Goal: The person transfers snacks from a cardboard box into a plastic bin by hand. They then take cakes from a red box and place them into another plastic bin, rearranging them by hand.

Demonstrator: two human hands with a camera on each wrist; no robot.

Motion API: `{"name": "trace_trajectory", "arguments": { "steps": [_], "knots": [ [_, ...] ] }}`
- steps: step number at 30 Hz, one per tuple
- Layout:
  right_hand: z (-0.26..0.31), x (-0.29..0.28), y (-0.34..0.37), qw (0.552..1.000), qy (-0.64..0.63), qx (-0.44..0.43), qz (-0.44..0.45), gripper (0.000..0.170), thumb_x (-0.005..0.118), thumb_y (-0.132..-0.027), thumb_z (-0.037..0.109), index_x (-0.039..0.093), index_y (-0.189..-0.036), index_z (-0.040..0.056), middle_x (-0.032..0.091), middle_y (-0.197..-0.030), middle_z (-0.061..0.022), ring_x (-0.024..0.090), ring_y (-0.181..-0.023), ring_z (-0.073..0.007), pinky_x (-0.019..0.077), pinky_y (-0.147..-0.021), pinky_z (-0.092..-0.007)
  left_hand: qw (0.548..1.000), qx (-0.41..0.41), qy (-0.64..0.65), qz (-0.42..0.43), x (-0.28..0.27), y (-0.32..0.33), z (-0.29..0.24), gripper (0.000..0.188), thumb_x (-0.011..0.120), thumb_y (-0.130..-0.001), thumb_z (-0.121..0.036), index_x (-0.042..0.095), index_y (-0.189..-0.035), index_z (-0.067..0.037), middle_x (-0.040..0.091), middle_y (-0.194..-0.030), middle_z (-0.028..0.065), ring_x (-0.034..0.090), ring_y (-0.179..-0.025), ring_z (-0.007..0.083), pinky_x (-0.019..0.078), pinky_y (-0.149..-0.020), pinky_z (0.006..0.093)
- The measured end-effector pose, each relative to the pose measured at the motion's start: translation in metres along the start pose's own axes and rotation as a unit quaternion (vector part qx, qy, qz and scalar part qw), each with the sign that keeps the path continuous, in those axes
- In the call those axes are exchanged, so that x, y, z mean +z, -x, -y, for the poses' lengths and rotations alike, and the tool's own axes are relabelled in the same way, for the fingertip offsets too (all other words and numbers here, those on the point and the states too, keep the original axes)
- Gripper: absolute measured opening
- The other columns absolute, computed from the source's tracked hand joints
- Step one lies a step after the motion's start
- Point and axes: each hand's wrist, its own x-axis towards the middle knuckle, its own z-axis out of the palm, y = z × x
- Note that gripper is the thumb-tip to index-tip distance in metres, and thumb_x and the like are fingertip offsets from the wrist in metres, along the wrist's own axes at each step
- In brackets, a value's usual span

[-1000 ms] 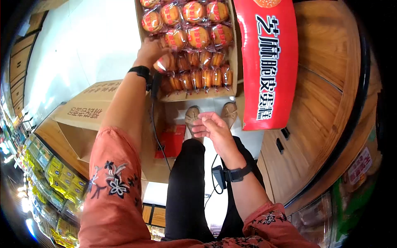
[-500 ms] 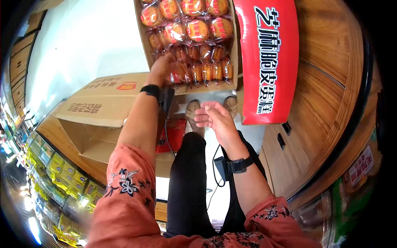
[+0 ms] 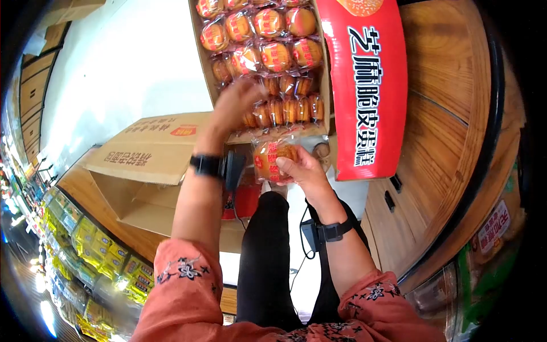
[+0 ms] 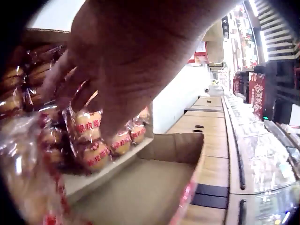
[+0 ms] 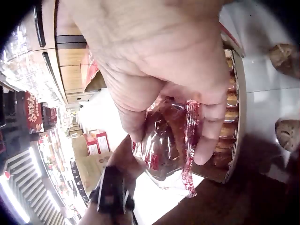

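My right hand [image 3: 305, 174] pinches a wrapped cake [image 3: 269, 161] between thumb and fingers, just below the near edge of a cardboard box [image 3: 279, 134] filled with wrapped cakes [image 3: 275, 57]. The right wrist view shows that cake [image 5: 164, 136] under the hand [image 5: 154, 61], its red-printed wrapper hanging down. My left hand [image 3: 236, 105] is over the box's near left corner, blurred, its fingers reaching above the cakes. From the left wrist view, the left hand [image 4: 126, 61] hangs over the packed cakes [image 4: 93, 152] with fingers pointing down; whether they touch any is hidden.
A red box flap [image 3: 370, 91] with large characters stands along the right side. An opened cardboard box [image 3: 142, 199] lies at the left, its flap raised. Wooden cabinets [image 3: 439, 131] curve round the right, and yellow packets [image 3: 94, 245] fill a shelf at the lower left.
My right hand, empty in both earlier frames, now holds a wrapped cake. The left hand went down into the near rows of the box, then shifted slightly right, above them.
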Motion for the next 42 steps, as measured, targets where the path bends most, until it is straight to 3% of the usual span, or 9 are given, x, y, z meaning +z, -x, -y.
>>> {"name": "trace_trajectory", "arguments": {
  "steps": [2, 7, 18, 25, 30, 33, 36, 38, 42],
  "knots": [
    [-0.003, -0.001, 0.000, 1.000, -0.017, -0.022, -0.003, 0.053, 0.070, -0.092, 0.028, 0.048, -0.128, -0.0026, 0.062, -0.115, -0.0078, 0.061, -0.102, -0.0126, 0.0527, -0.085, -0.0276, 0.990, 0.011, -0.083, -0.118, -0.012, -0.079, 0.045, 0.048, 0.070, -0.088, -0.037, 0.063, -0.108, 0.005, 0.065, -0.093, 0.0075, 0.059, -0.076, 0.0171, 0.0492, -0.065, 0.0357],
    [-0.005, -0.010, 0.003, 0.999, -0.043, -0.025, -0.019, 0.046, 0.068, -0.094, 0.027, 0.049, -0.124, -0.0025, 0.061, -0.113, -0.0081, 0.060, -0.102, -0.0123, 0.0504, -0.089, -0.0273, 0.974, -0.133, 0.111, -0.146, -0.006, -0.138, 0.068, 0.062, 0.074, -0.078, -0.056, 0.063, -0.102, 0.000, 0.061, -0.077, 0.0047, 0.056, -0.061, 0.0168, 0.0424, -0.048, 0.0320],
    [-0.011, -0.020, 0.004, 0.999, -0.001, -0.035, -0.021, 0.051, 0.065, -0.095, 0.030, 0.045, -0.133, 0.0026, 0.062, -0.117, -0.0079, 0.065, -0.099, -0.0156, 0.0562, -0.077, -0.0304, 0.966, -0.100, 0.237, -0.005, 0.001, -0.138, 0.083, 0.058, 0.074, -0.083, -0.044, 0.061, -0.119, -0.001, 0.066, -0.105, 0.0098, 0.066, -0.088, 0.0220, 0.0539, -0.077, 0.0353],
    [-0.018, -0.004, 0.055, 0.990, -0.137, 0.014, -0.003, 0.044, 0.062, -0.096, 0.026, 0.046, -0.128, 0.0000, 0.063, -0.114, -0.0134, 0.068, -0.099, -0.0225, 0.0593, -0.081, -0.0357, 0.951, -0.043, 0.304, 0.011, 0.005, -0.018, -0.008, 0.041, 0.066, -0.091, -0.036, 0.059, -0.117, -0.006, 0.068, -0.097, 0.0051, 0.067, -0.080, 0.0152, 0.0562, -0.065, 0.0293],
    [0.019, 0.052, 0.166, 0.980, -0.181, -0.031, 0.071, 0.047, 0.064, -0.094, 0.025, 0.046, -0.131, 0.0011, 0.061, -0.121, -0.0119, 0.065, -0.107, -0.0212, 0.0559, -0.089, -0.0356, 0.916, -0.019, 0.384, 0.114, -0.021, 0.147, -0.111, 0.043, 0.057, -0.099, -0.031, 0.052, -0.130, -0.002, 0.062, -0.124, 0.0090, 0.061, -0.113, 0.0177, 0.0490, -0.097, 0.0332],
    [0.042, 0.064, 0.253, 0.992, -0.051, -0.067, 0.095, 0.051, 0.067, -0.093, 0.027, 0.046, -0.133, 0.0032, 0.059, -0.118, -0.0059, 0.061, -0.100, -0.0135, 0.0524, -0.086, -0.0292, 0.931, -0.012, 0.333, 0.146, -0.037, 0.254, -0.195, 0.043, 0.052, -0.101, -0.031, 0.050, -0.133, -0.003, 0.062, -0.123, 0.0096, 0.061, -0.112, 0.0194, 0.0498, -0.096, 0.0356],
    [0.050, 0.068, 0.366, 0.986, 0.091, -0.133, 0.032, 0.048, 0.068, -0.091, 0.026, 0.049, -0.130, 0.0049, 0.057, -0.113, 0.0007, 0.054, -0.099, -0.0080, 0.0476, -0.084, -0.0247, 0.952, 0.272, 0.042, 0.135, -0.032, 0.356, -0.250, 0.048, 0.051, -0.101, -0.031, 0.045, -0.139, -0.001, 0.056, -0.131, 0.0123, 0.058, -0.116, 0.0220, 0.0492, -0.098, 0.0385],
    [0.042, 0.066, 0.438, 0.979, 0.015, -0.204, 0.013, 0.047, 0.069, -0.091, 0.027, 0.050, -0.128, 0.0056, 0.056, -0.112, 0.0008, 0.053, -0.101, -0.0091, 0.0465, -0.087, -0.0262, 0.927, 0.020, 0.302, 0.222, -0.014, 0.396, -0.301, 0.046, 0.057, -0.098, -0.022, 0.045, -0.136, 0.000, 0.060, -0.124, 0.0118, 0.062, -0.110, 0.0213, 0.0519, -0.093, 0.0355],
    [0.014, 0.045, 0.564, 0.948, -0.023, -0.313, -0.045, 0.047, 0.068, -0.091, 0.033, 0.052, -0.127, 0.0066, 0.060, -0.116, -0.0046, 0.061, -0.099, -0.0139, 0.0542, -0.080, -0.0316, 0.922, 0.055, 0.204, 0.325, 0.033, 0.452, -0.353, 0.056, 0.062, -0.093, -0.019, 0.039, -0.141, 0.000, 0.055, -0.130, 0.0139, 0.060, -0.114, 0.0243, 0.0514, -0.095, 0.0370]
  ]
}}
